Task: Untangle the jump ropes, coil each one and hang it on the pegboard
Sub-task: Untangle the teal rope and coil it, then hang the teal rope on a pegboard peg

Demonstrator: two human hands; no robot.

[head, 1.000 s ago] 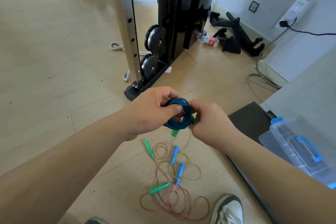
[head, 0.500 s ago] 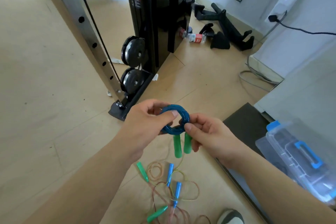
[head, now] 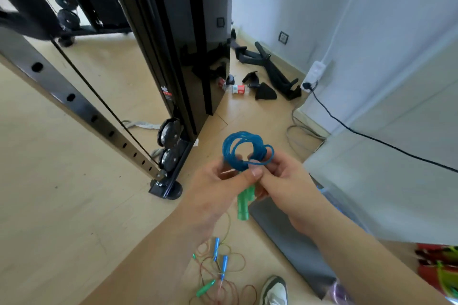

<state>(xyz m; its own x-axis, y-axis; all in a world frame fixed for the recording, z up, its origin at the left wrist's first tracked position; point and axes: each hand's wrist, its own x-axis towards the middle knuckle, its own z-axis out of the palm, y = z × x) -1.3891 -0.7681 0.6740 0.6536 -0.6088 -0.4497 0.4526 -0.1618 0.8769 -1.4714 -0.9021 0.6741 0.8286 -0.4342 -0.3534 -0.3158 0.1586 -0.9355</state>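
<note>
Your left hand pinches the blue rope at the base of its coil, thumb across the strands. Your right hand grips the same bundle, with the green handles hanging below. This one looks coiled but not hung, and no pegboard is in view. The other ropes lie tangled on the floor, so most of the work remains.

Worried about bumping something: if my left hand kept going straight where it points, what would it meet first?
Probably the right hand: the left hand points up-right at it, both gripping the coiled blue jump rope between them.
</note>
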